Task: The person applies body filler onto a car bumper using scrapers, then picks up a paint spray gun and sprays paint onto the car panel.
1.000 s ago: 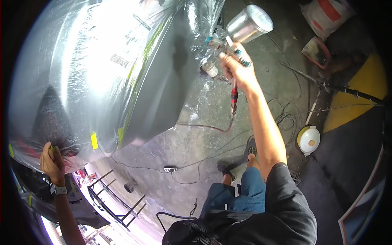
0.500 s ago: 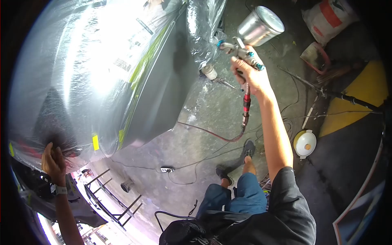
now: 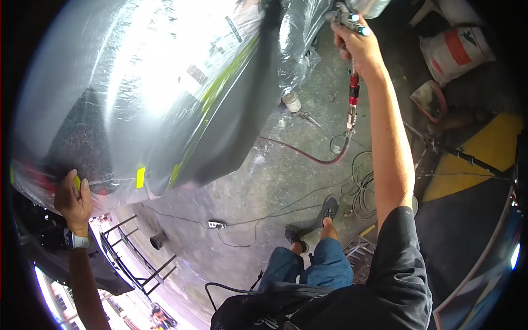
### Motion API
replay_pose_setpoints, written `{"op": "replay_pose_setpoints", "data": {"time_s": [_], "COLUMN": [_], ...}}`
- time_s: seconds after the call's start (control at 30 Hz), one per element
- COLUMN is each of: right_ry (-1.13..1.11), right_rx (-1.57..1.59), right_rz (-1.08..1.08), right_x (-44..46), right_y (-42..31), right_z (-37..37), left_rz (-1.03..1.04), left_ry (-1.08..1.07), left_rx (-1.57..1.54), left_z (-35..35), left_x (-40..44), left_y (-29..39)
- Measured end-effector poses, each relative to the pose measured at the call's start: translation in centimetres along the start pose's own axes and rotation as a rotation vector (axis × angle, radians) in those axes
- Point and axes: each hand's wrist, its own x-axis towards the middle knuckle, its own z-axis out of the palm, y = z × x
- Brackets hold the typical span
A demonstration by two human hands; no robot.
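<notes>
My right hand [image 3: 360, 47] is wrapped round a metal spray gun [image 3: 346, 21] near the top edge, its cup partly cut off by the frame. A red and metal hose fitting [image 3: 353, 91] hangs below the hand. At the lower left, my left hand [image 3: 74, 204], with a watch on the wrist, touches the plastic film near the body's edge. A bit of yellow-green tape shows at its fingers; whether they grip it is unclear. Clear film [image 3: 132, 126] covers much of the car body, beside a bare grey panel [image 3: 236, 126]. Yellow tape [image 3: 140, 177] sticks to the film.
A power strip [image 3: 216, 224] and a coiled cable [image 3: 360, 195] lie on the concrete floor. Under the wrapped part stands a small cup [image 3: 291, 102]. A black metal rack [image 3: 137, 256] is at lower left, a white sack [image 3: 456, 52] at upper right, near a dark pole [image 3: 467, 159].
My right hand has moved up and right with the spray gun. My left hand stays at the film's edge. The view has shifted, and the white-lidded pot is now mostly hidden behind my right arm.
</notes>
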Motion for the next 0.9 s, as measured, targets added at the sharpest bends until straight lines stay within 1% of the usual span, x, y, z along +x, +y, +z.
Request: {"op": "replay_pose_setpoints", "data": {"time_s": [0.07, 0.17, 0.23, 0.27, 0.3, 0.33, 0.4, 0.47, 0.53, 0.6, 0.63, 0.67, 0.73, 0.77, 0.8, 0.87, 0.9], "right_ry": [0.025, -0.008, -0.054, -0.117, -0.108, -0.096, -0.160, -0.205, -0.332, -0.460, -0.460, -0.469, -0.389, -0.307, -0.173, -0.093, -0.054], "right_rx": [0.028, 0.075, -0.001, -0.022, -0.113, -0.204, -0.041, -0.300, -0.206, -0.157, -0.112, -0.102, -0.184, -0.161, 0.470, -0.200, -0.100], "right_rz": [-0.030, -0.016, 0.069, 0.068, 0.019, -0.033, -0.105, -0.103, -0.078, 0.027, -0.023, 0.015, -0.095, -0.069, 0.397, 0.039, 0.063], "right_x": [-0.5, -3.5, -7.0, -9.1, -11.2, -13.3, -18.7, -23.8, -28.6, -33.0, -34.7, -36.0, -37.4, -37.9, -38.0, -37.7, -37.5], "right_y": [-0.2, -0.4, -0.8, -1.2, -0.6, -0.2, -1.8, -1.8, -1.8, -0.5, -0.2, -0.5, 0.9, 1.2, 4.1, 1.4, 1.0], "right_z": [-0.2, 0.4, 1.0, 1.0, 1.4, 1.9, 3.8, 4.1, 4.5, 4.3, 4.7, 4.9, 5.2, 5.6, 5.4, 6.1, 6.5], "left_rz": [0.061, -0.013, -0.005, 0.010, -0.060, -0.064, -0.115, -0.107, -0.032, -0.060, -0.036, -0.014, 0.024, 0.035, 0.047, -0.054, -0.060], "left_ry": [0.058, -0.009, 0.018, 0.046, 0.017, 0.015, -0.014, -0.007, 0.106, 0.085, 0.115, 0.143, 0.172, 0.187, 0.203, 0.084, 0.088], "left_rx": [0.011, 0.005, -0.006, -0.017, -0.085, -0.085, -0.111, -0.134, -0.141, -0.174, -0.159, -0.143, -0.154, -0.123, -0.093, -0.062, -0.059], "left_z": [-0.3, -0.1, -0.2, -0.2, 0.3, 0.3, -0.2, -0.6, -1.0, -0.7, -0.6, -0.5, -0.3, -0.3, -0.3, 0.0, -0.1], "left_x": [0.9, 0.1, 0.7, 0.8, -0.1, 0.0, 0.8, 1.4, 2.3, 2.1, 2.3, 2.4, 2.6, 2.7, 2.7, 2.2, 2.1], "left_y": [0.5, 0.0, 0.5, 0.7, 0.0, 0.2, 0.7, 1.4, 2.5, 2.0, 2.1, 2.1, 2.0, 2.3, 2.5, 1.9, 2.1]}}
